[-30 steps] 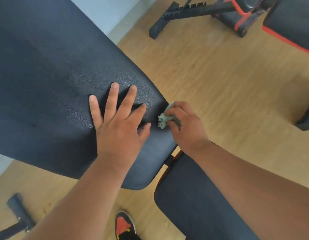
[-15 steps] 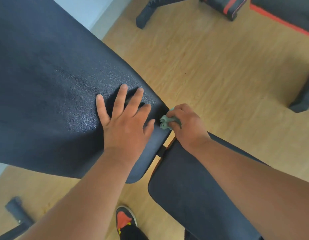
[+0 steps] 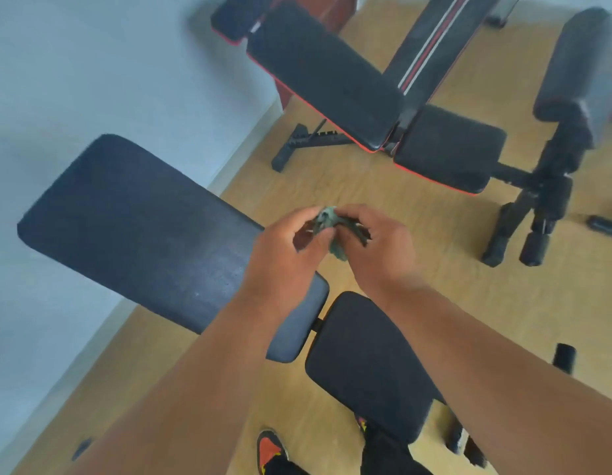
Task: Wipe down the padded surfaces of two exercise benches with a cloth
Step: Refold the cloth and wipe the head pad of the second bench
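Both hands are up off the near bench point(image 3: 133, 228), left hand point(image 3: 284, 248) and right hand point(image 3: 383, 248) pinching the bunched cloth point(image 3: 328, 231) between them. Looks like refolding; next, probably the 2nd bench point(image 3: 325, 80).

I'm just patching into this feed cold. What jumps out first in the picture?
Both hands meet at centre frame, the left hand and right hand together holding a crumpled green cloth in the air above the floor. Under the left forearm lies the near bench's long black backrest pad, with its seat pad below the right forearm. Farther back, a second bench with red-trimmed pads stands on the wooden floor.
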